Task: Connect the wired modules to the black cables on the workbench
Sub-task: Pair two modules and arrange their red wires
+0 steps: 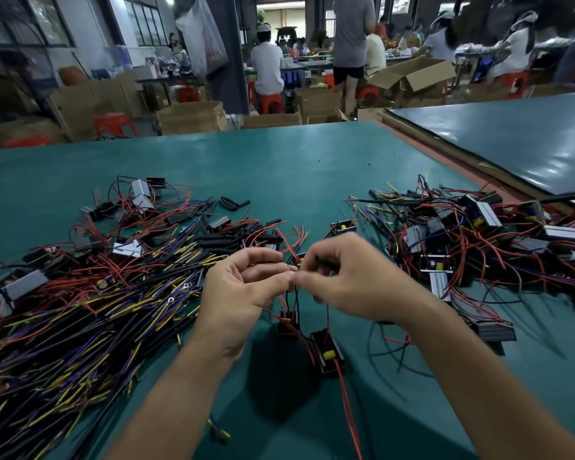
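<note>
My left hand (pixel 243 293) and my right hand (pixel 349 277) meet fingertip to fingertip above the green workbench (pixel 279 167), both pinching thin wire ends. Red and black wires hang from the fingers down to a small black module with a yellow part (pixel 327 355), which dangles just over the table. A second dark module (pixel 286 325) hangs beside it. A big heap of black cables with yellow and purple leads (pixel 80 310) lies to the left. Wired modules with red leads (pixel 472 234) are piled to the right.
Short black sleeve pieces (pixel 234 204) lie beyond the left heap. One loose module (pixel 342 227) sits past my hands. A second table (pixel 512 141) adjoins at the right. Cardboard boxes, red stools and several seated people fill the background.
</note>
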A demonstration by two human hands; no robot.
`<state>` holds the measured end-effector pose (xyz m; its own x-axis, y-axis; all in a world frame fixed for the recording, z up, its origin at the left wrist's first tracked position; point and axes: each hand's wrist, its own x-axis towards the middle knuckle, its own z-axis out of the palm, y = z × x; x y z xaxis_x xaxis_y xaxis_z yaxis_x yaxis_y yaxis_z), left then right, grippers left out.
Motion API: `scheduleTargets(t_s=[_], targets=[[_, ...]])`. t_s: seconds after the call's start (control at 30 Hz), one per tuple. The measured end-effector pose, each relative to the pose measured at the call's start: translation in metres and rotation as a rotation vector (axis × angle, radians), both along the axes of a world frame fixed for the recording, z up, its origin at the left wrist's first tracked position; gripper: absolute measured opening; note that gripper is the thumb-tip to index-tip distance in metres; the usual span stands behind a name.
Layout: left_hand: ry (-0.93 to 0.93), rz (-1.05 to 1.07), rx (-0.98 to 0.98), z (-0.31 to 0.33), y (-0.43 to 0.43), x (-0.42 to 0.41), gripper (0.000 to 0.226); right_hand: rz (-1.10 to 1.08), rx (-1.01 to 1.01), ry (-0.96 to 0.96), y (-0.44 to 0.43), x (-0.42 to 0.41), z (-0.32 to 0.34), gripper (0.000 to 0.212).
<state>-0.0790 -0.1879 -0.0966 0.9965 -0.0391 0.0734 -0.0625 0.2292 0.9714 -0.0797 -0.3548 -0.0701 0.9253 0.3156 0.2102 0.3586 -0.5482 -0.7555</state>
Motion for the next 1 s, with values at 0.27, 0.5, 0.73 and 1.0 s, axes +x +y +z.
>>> scheduleTargets(t_s=[0.27, 0.5, 0.73, 1.0], targets=[[-0.001, -0.066, 0.128, 0.007, 0.003, -0.003, 0.051, 0.033, 0.112, -0.107, -0.003, 0.002, 0.001, 0.012], [0.045, -0.114, 0.205, 0.006, 0.003, -0.005, 0.027, -0.017, 0.171, -0.111, -0.002, 0.003, 0.0, 0.013], [0.128, -0.257, 0.287, 0.008, 0.015, -0.005, 0.025, -0.039, 0.287, -0.048, -0.006, 0.005, 0.003, 0.016], [0.159, -0.32, 0.328, 0.017, 0.036, -0.002, 0.025, -0.034, 0.223, -0.066, -0.007, 0.003, 0.005, 0.012]])
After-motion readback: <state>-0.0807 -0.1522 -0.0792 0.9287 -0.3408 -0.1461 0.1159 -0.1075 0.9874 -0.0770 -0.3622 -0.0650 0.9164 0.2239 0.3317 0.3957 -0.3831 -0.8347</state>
